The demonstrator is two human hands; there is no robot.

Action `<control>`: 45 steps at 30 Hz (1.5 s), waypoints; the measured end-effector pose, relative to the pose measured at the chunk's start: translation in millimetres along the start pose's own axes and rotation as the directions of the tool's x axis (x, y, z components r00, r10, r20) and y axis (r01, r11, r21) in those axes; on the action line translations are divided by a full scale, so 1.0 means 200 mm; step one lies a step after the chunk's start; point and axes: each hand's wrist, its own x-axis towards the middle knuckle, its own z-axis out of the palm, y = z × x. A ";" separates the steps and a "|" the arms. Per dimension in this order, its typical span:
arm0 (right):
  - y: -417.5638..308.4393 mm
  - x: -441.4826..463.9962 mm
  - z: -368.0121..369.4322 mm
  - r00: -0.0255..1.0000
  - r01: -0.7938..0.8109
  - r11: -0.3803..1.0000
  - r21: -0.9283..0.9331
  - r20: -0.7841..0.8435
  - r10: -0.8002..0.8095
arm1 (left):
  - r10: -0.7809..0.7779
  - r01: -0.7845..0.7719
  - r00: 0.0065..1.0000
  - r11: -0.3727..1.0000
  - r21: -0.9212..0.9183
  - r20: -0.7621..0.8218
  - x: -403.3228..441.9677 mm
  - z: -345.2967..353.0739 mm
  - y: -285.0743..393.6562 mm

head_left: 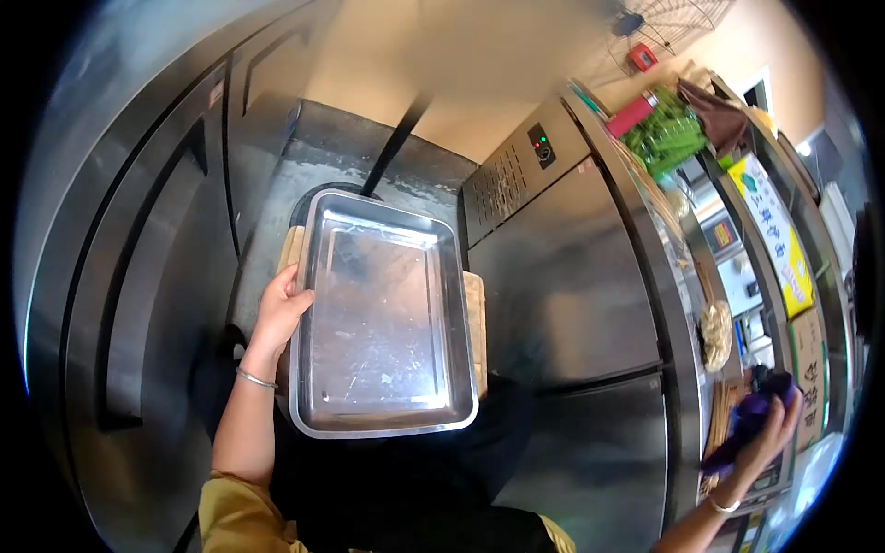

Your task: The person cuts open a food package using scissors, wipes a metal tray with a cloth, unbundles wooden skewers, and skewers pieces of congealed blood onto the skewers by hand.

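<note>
A rectangular metal tray (383, 313), with nothing in it but a few specks and reflections, lies in front of my body over a wooden surface (475, 323). Its left rim is pinched by my left hand (281, 309), thumb over the edge and fingers beneath. Far off to the right, my right hand (770, 438) grips a dark purple cloth (751, 424) beside the shelving, near a tied plastic bag (715, 334).
Steel cabinet doors (166, 276) rise at the left. A steel refrigerator unit (572, 276) stands right of the tray. Shelves on the right carry a red bottle (632, 113), green vegetables (666, 136) and a yellow printed box (772, 235). A fan (629, 23) is at the top.
</note>
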 end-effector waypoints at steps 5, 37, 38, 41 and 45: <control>-0.49 -0.17 0.85 0.868 -0.410 0.725 0.553 0.482 0.123 | -0.020 0.019 0.999 1.000 -0.024 -0.044 -0.02 0.02 0.03; -0.97 -0.75 1.88 0.141 0.375 0.688 0.621 0.695 -0.705 | -0.010 0.004 0.997 0.997 -0.076 -0.081 0.03 0.01 -0.01; -0.96 -0.73 1.99 0.197 0.456 0.656 0.601 0.651 -0.733 | -0.012 0.006 0.997 0.997 -0.073 -0.071 0.03 0.01 -0.01; -0.84 -0.86 2.33 0.088 0.381 0.782 0.493 0.823 -0.561 | 0.022 -0.028 0.997 0.996 -0.082 -0.069 0.02 0.03 0.02; -0.83 -1.06 2.25 0.229 0.463 0.833 0.304 0.867 -0.444 | 0.047 -0.052 0.996 0.996 -0.071 -0.071 0.02 0.00 -0.01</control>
